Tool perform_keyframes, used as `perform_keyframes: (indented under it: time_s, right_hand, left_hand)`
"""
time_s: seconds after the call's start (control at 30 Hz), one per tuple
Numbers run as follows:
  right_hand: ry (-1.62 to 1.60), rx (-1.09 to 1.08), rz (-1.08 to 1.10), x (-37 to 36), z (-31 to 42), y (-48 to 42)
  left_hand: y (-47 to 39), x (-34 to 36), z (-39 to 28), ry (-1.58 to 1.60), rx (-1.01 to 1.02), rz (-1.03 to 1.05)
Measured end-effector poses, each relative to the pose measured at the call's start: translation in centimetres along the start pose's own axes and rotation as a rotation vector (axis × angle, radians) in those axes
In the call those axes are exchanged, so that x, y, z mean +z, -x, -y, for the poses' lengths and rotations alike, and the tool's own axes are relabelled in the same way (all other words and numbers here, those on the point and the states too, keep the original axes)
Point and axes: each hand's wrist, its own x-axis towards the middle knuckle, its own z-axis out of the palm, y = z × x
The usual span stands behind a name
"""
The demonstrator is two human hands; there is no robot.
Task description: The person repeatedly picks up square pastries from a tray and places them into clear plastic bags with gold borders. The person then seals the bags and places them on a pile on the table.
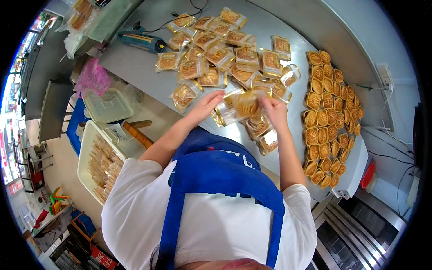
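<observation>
My left hand (212,103) is at the left edge of a gold-and-clear plastic pouch (224,113), its fingers laid along the upper corner. A mooncake (248,104), blurred by motion, shows at the pouch's right side. My right hand (275,109) grips that side with bent fingers, partly hiding what is between them. Beyond both hands lies a heap of bagged mooncakes (216,57) with gold trim. A few more bagged mooncakes (258,125) lie between my right forearm and the apron.
Rows of unbagged mooncakes (317,128) in small trays cover the right of the metal table (141,67). A blue bag sealer (141,42) with a cord stands back left. Left of me, a cream bin (86,148) holds several packets beside a lidded container (108,106).
</observation>
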Motion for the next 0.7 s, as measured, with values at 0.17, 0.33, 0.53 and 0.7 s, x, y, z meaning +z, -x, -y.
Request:
perform_keyframes:
  time_s: [0.17, 0.33, 0.53, 0.7]
  right_hand:
    - [-0.828, 0.345, -0.462, 0.4, -3.4, -6.6]
    - [-1.271, 0.418, -0.594, 2.6, -1.3, -15.7]
    - [-1.406, 0.525, -0.793, 4.5, 3.0, -23.9]
    - [-1.264, 0.644, -0.771, 4.3, 1.7, -28.6]
  left_hand:
    - [0.5, -3.3, 4.1, -0.291, -0.058, -0.069]
    - [-0.1, -0.7, 2.4, -0.774, 0.087, -0.108]
    - [-3.8, 0.3, 3.0, -1.188, 0.367, -0.141]
    - [-5.5, 1.1, 2.4, -1.316, 0.216, -0.095]
